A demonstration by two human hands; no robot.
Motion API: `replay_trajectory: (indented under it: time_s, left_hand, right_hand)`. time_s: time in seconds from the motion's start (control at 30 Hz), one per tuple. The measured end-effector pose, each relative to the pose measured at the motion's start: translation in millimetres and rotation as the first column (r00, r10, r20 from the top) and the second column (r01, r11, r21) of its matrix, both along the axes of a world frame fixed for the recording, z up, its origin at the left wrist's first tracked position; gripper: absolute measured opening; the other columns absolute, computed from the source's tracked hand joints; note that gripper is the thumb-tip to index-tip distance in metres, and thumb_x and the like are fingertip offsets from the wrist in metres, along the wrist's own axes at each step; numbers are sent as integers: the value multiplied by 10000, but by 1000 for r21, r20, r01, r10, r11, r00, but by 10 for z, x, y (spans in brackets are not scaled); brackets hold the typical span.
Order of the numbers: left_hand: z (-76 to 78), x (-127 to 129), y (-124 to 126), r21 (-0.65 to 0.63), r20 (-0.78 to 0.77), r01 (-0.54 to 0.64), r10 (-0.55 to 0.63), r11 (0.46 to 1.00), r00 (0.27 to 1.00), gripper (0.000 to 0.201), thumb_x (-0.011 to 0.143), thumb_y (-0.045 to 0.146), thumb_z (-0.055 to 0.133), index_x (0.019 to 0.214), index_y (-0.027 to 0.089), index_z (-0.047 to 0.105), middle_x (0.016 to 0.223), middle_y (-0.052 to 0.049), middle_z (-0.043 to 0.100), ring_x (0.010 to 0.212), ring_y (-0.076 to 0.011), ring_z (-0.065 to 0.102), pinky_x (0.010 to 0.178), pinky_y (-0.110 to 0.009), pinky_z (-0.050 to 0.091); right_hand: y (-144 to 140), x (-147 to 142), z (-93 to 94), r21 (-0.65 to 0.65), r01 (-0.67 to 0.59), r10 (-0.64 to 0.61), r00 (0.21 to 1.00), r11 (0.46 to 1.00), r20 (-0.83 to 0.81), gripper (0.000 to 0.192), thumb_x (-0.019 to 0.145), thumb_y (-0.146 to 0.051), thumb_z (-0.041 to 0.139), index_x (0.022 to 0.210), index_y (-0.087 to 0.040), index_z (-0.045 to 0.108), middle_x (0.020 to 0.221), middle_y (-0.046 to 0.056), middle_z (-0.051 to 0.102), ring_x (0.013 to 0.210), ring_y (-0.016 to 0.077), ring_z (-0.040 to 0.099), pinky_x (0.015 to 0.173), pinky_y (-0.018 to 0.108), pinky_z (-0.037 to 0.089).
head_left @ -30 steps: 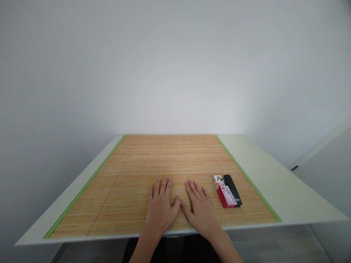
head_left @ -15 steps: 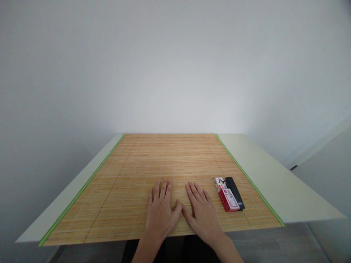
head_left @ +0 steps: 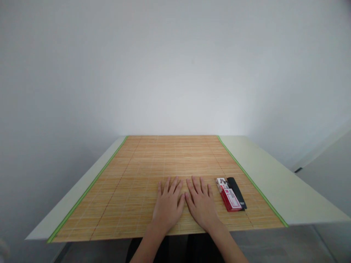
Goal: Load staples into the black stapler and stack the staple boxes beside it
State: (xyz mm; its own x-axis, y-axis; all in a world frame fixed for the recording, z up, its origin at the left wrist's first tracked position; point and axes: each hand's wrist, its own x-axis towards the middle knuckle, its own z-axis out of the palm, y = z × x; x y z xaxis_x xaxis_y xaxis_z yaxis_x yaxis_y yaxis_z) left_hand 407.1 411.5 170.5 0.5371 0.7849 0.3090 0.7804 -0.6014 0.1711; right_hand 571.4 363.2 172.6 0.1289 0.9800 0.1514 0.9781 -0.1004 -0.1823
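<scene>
My left hand (head_left: 168,206) and my right hand (head_left: 202,204) lie flat, palms down, side by side on a bamboo mat (head_left: 142,171) near its front edge, thumbs almost touching. Neither hand holds anything and the fingers are spread. Just right of my right hand lies a red and white small box (head_left: 228,195), and a black stapler-like object (head_left: 237,192) lies against the box's right side.
The mat has green edging and covers most of a pale table (head_left: 263,168). A white wall stands behind the table. A pale panel (head_left: 329,171) rises at the right. Dark floor shows below the table's front edge.
Both hands have slid slightly forward and to the right on the mat and sit closer together. The view has shifted a little. The box and black object have not moved.
</scene>
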Motion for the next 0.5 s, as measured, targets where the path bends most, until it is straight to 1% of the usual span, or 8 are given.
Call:
replay_trajectory:
  time_s: [0.1, 0.23, 0.4, 0.5]
  left_hand:
    - [-33, 7, 11, -18, -13, 16, -16, 1000, 1000, 537, 1064, 434, 327, 1594, 348, 343, 1667, 22, 351, 1570, -314, 210, 1255, -634, 191]
    - [-54, 48, 2, -25, -22, -36, 36, 999, 999, 540, 1061, 432, 331, 1595, 355, 349, 1681, 31, 316, 1580, -324, 183, 1262, -640, 174]
    - [-70, 73, -18, -25, -32, -92, 92, 995, 995, 554, 1052, 445, 349, 1598, 354, 345, 1695, 4, 283, 1581, -344, 170, 1253, -667, 148]
    - [-79, 63, -16, -16, -38, -119, 118, 993, 992, 572, 1046, 470, 357, 1604, 343, 337, 1703, -11, 259, 1582, -362, 152, 1246, -684, 133]
  right_hand:
    - [0, -3, -14, -29, -3, 3, 1000, 1000, 17, 579, 1070, -483, 303, 1630, -335, 279, 1719, -3, 174, 1589, 309, 109, 1255, 583, 81]
    - [-7, -19, -12, -47, -5, 7, 1000, 999, 28, 587, 1073, -478, 281, 1641, -334, 235, 1720, -12, 154, 1590, 303, 104, 1257, 578, 67]
    - [-16, -18, -24, -27, 12, -11, 999, 1000, 40, 591, 1069, -494, 296, 1638, -340, 246, 1718, -18, 162, 1591, 331, 77, 1251, 594, 73]
    - [-23, 1, -33, -28, 6, -5, 999, 1000, 35, 592, 1068, -508, 296, 1635, -345, 255, 1715, -22, 176, 1588, 330, 97, 1252, 587, 86]
